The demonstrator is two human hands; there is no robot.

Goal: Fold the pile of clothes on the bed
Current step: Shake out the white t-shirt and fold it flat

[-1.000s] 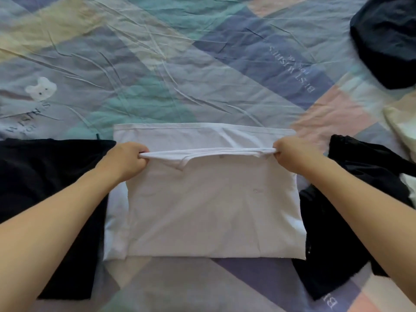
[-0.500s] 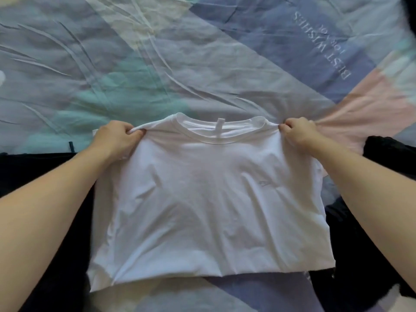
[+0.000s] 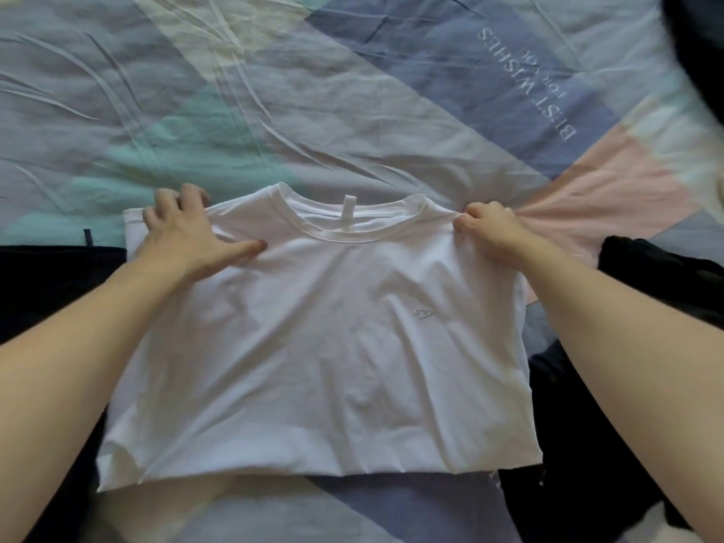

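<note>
Reading across the bed from the left, the patchwork bedsheet [image 3: 243, 111] carries one line of pale printed lettering on its blue patch at upper right, seen upside down: "BEST WISHES", with a smaller line beside it too blurred to read. The white T-shirt [image 3: 313, 346] has a small pale logo on the chest, right of centre, its shape not legible, and one white hanging loop inside the round collar.

One white T-shirt lies in the middle of the bed, folded across so the collar faces away. Three dark garments surround it: a black garment [image 3: 43, 284] at the left edge with a small tab showing at its top, another black garment [image 3: 646, 276] to the right, and a dark blurred heap [image 3: 701, 45] in the upper right corner.

Two bare forearms reach in from the lower corners. The left hand [image 3: 184, 233] lies palm down on the shirt's left shoulder, fingers spread and straight, thumb pointing toward the collar, pressing the cloth flat. The right hand [image 3: 489, 225] is curled, pinching the shirt's right shoulder edge between thumb and fingers.
</note>
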